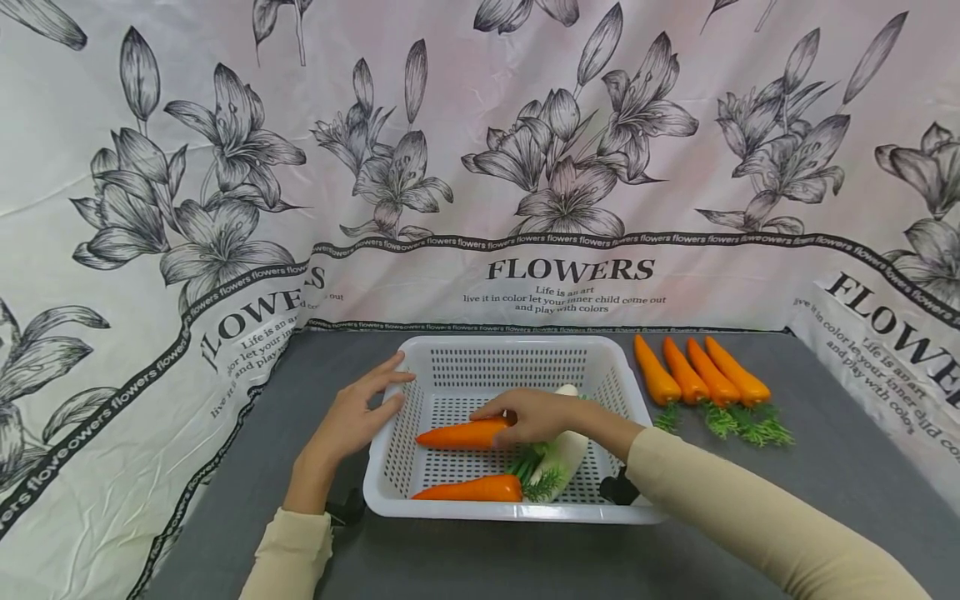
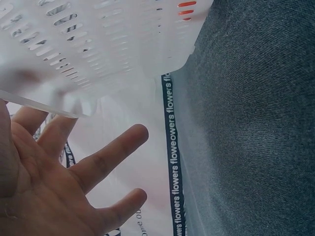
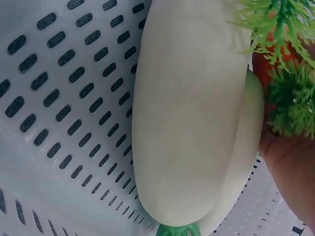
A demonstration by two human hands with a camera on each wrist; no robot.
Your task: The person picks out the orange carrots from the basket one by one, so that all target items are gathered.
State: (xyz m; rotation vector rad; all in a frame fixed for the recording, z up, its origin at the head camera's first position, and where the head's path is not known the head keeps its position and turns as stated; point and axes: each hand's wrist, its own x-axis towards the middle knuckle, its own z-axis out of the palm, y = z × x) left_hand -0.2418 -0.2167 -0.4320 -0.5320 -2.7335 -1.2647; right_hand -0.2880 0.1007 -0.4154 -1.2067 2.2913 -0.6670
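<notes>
A white perforated plastic basket stands on the grey table. At its left rim is my left hand, touching the edge with fingers spread and fairly straight. In the left wrist view, that hand has some fingertips behind the rim. Inside the basket, my right hand grips the thick end of an orange carrot. A second carrot lies along the near wall. White radishes lie on the right, partly under the right arm; the right wrist view shows two, the upper radish covering part of the other.
Several carrots with green tops lie side by side on the table, right of the basket. A floral-printed cloth hangs behind and at both sides.
</notes>
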